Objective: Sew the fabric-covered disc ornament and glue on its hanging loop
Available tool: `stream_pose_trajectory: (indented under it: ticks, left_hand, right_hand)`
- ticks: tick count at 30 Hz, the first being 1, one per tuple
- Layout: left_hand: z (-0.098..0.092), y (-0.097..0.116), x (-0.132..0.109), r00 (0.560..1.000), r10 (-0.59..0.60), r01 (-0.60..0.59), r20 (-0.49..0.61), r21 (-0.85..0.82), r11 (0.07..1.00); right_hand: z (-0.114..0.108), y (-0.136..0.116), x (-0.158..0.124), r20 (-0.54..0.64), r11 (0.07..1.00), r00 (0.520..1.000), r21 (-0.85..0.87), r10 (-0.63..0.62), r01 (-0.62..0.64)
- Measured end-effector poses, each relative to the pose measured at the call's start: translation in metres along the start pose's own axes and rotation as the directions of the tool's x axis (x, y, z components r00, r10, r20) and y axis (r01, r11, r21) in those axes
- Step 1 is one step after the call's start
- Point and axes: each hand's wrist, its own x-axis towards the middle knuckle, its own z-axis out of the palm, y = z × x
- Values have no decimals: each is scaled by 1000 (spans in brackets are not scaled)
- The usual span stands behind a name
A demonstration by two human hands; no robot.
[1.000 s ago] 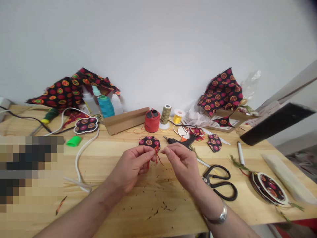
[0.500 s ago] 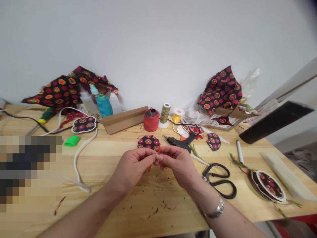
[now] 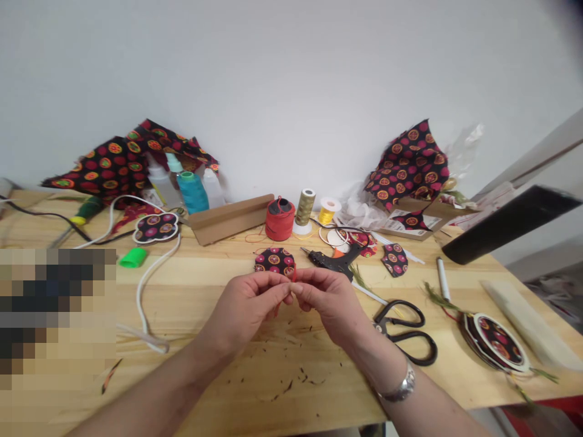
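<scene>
My left hand (image 3: 248, 306) and my right hand (image 3: 330, 300) meet over the middle of the wooden table (image 3: 282, 364). Their fingertips pinch a short red cord (image 3: 293, 274) between them. The cord hangs at the near edge of a round fabric-covered piece (image 3: 274, 260) with pink and orange dots on black. A loose end of the cord shows below my left fingers. A metal watch is on my right wrist.
Black scissors (image 3: 405, 334) and a black glue gun (image 3: 332, 260) lie right of my hands. Thread spools (image 3: 279, 218), bottles (image 3: 194, 191), a cardboard strip (image 3: 230, 220) and patterned fabric (image 3: 122, 161) stand along the wall. A white cable (image 3: 146, 285) curls at left. Finished ornaments (image 3: 496, 343) lie at right.
My hands, a little apart a second ago, have closed together, and both now pinch the red cord at the fabric piece's edge.
</scene>
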Motion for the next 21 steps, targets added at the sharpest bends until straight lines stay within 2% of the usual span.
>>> stream_pose_trajectory:
  ticks: [8, 15, 21]
  left_hand:
    - [0, 0, 1, 1000, -14, 14, 3, -9, 1000]
    - [-1, 0, 1, 1000, -22, 22, -7, -12, 1000]
    - [0, 1, 2, 999, -35, 35, 4, -25, 999]
  right_hand:
    - [-1, 0, 0, 38, 1000, 999, 7, 5, -5]
    - [-2, 1, 1, -40, 1000, 999, -3, -7, 6]
    - [-2, 0, 1, -76, 995, 996, -90, -54, 47]
